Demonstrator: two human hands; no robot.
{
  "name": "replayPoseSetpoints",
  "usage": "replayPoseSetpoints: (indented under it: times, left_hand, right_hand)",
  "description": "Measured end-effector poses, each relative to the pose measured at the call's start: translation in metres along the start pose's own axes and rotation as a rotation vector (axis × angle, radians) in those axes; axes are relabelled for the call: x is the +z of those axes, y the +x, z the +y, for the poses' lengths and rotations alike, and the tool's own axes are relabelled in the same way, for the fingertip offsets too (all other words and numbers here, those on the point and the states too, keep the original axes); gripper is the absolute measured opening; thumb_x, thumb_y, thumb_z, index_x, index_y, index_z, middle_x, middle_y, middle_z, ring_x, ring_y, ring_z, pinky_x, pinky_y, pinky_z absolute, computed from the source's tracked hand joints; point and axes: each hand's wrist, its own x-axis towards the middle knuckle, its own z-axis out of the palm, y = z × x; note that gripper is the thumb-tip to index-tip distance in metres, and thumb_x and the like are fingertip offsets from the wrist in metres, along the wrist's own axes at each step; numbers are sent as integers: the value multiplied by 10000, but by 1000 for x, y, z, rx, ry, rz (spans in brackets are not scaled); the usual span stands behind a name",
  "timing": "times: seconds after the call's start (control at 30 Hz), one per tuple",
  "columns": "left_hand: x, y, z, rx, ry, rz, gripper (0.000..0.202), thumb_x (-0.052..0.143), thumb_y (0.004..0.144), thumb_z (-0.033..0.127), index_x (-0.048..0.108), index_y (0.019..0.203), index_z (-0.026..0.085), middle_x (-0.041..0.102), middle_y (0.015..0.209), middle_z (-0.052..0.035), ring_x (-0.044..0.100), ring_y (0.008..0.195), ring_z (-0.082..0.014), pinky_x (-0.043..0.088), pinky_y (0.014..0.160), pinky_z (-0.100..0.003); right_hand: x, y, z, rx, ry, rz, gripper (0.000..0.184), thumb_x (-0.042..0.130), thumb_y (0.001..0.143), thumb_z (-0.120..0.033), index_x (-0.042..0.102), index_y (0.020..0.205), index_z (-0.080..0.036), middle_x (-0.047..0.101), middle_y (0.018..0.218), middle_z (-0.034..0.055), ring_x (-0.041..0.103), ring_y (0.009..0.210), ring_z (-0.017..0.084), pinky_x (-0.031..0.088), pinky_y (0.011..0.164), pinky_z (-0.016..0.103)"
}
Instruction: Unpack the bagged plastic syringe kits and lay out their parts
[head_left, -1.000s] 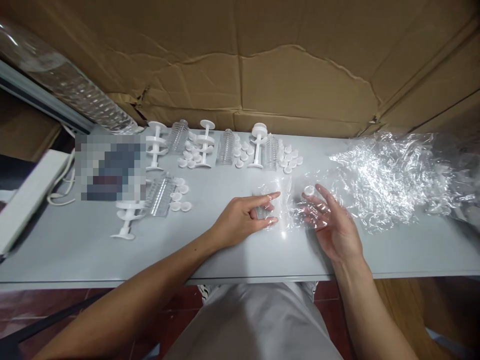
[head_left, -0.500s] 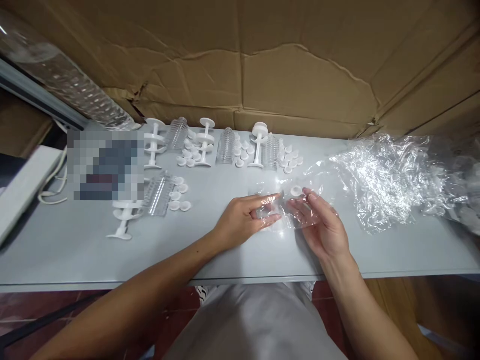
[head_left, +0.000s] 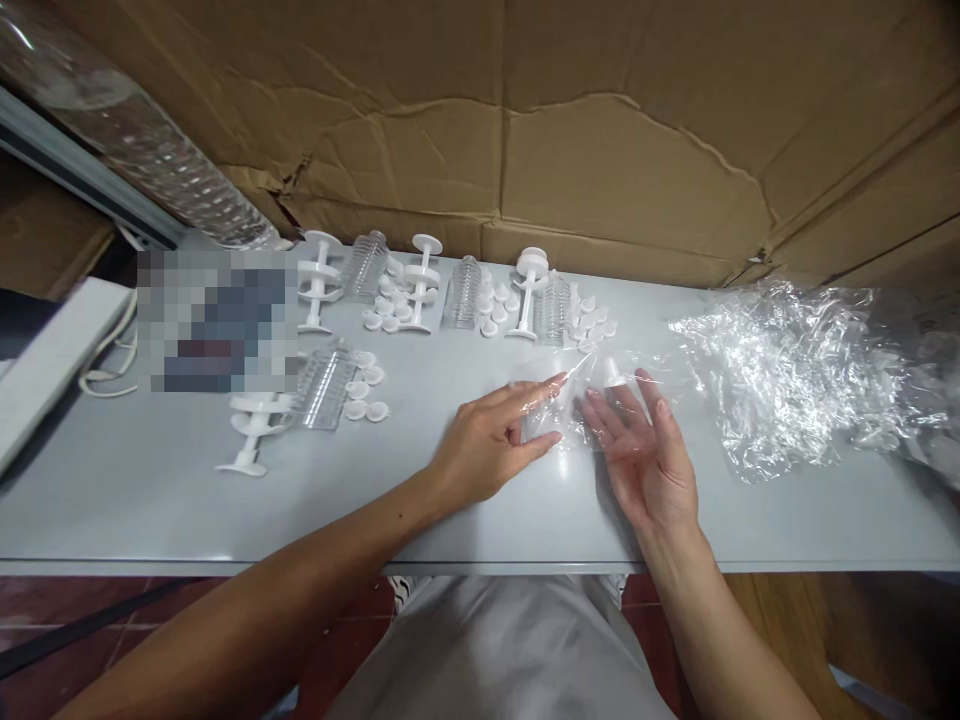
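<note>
A clear plastic bag (head_left: 555, 420) is spread between my hands above the table. My left hand (head_left: 487, 440) is at its left side, thumb and forefinger apart and partly overlapped by the film. My right hand (head_left: 652, 460) lies palm up at the other side, fingers stretched out, some seen through the plastic. Just above those fingertips a small white cone-shaped nozzle (head_left: 613, 373) stands with its tip up; whether it is inside the bag I cannot tell.
Ribbed clear tubes (head_left: 324, 385), white plungers (head_left: 255, 435) and small white nozzles (head_left: 592, 318) lie in groups along the back and left. A heap of clear bags (head_left: 795, 380) covers the right. Cardboard (head_left: 615, 190) walls the back; a white bar (head_left: 60, 360) lies far left.
The white nozzle, earlier showing its round end beside my right thumb, now points upward. My right thumb has moved away from it and the fingers have opened. The left hand has hardly moved.
</note>
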Motion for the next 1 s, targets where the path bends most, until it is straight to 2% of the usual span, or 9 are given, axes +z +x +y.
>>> replayPoseSetpoints:
  times: [0.1, 0.17, 0.23, 0.3, 0.4, 0.53, 0.67, 0.83, 1.0]
  left_hand:
    - [-1, 0, 2, 29, 49, -23, 409, 706, 958, 242, 743, 1358, 313, 773, 1267, -55, 459, 575, -65, 507, 625, -227]
    - [-1, 2, 4, -39, 8, -43, 356, 690, 969, 259, 776, 1313, 291, 801, 1089, -35, 435, 557, -67, 470, 592, -217]
    - [-2, 5, 7, -172, -102, -74, 436, 741, 940, 336, 743, 1370, 269, 770, 867, 4, 402, 533, -72, 425, 541, -206]
    - [-4, 8, 9, -282, -210, -105, 590, 799, 886, 416, 690, 1442, 252, 709, 743, 36, 360, 512, -73, 377, 494, -199]
    - [-7, 8, 9, -288, -224, -119, 624, 817, 861, 412, 682, 1452, 265, 734, 833, 26, 305, 508, -60, 339, 484, -205]
    - [-7, 5, 8, -183, -127, -100, 657, 802, 878, 341, 621, 1509, 306, 778, 1000, 16, 303, 515, -57, 378, 518, -209]
    - [-3, 4, 7, -80, -65, -71, 554, 795, 913, 364, 677, 1449, 284, 758, 871, 34, 351, 518, -72, 420, 550, -214]
    - [4, 4, 3, -17, 69, -68, 388, 766, 952, 434, 769, 1311, 286, 777, 900, 0, 645, 692, -135, 532, 697, -259]
    - [5, -4, -4, 90, 312, -143, 304, 624, 1050, 423, 785, 1252, 262, 803, 1123, -55, 763, 922, -191, 583, 777, -293]
  right_hand:
    - [0, 1, 1, 13, 8, 17, 365, 866, 829, -461, 776, 1167, -356, 753, 1281, -4, 746, 1183, 267, 504, 1181, 545]
    - [0, 3, 2, 52, 21, 22, 201, 873, 818, -414, 808, 977, -310, 792, 1146, -11, 751, 1169, 261, 521, 1164, 516]
    - [0, 4, 3, 102, 49, 38, 164, 871, 807, -395, 779, 792, -261, 805, 978, 2, 756, 1143, 255, 538, 1143, 488]
    - [0, 4, 4, 129, 77, 64, 205, 869, 803, -402, 754, 748, -242, 799, 912, 11, 767, 1088, 244, 554, 1121, 473]
    - [2, 3, 3, 126, 63, 89, 229, 858, 831, -422, 790, 983, -265, 802, 1053, 12, 770, 1049, 224, 568, 1107, 472]
    - [3, 0, 0, 98, 50, 68, 481, 827, 858, -505, 720, 1297, -340, 774, 1205, 6, 763, 1103, 239, 563, 1115, 499]
    - [6, -1, 2, 70, 20, 40, 437, 894, 793, -449, 751, 1186, -319, 762, 1275, 19, 752, 1139, 236, 574, 1103, 468]
    - [18, -2, 11, 98, -35, 131, 425, 951, 727, -342, 774, 1103, -251, 805, 1143, 48, 772, 1069, 221, 616, 1059, 447]
    - [19, -5, 14, 100, -49, 162, 369, 943, 753, -343, 785, 1071, -247, 811, 1098, 31, 777, 1062, 190, 611, 1084, 398]
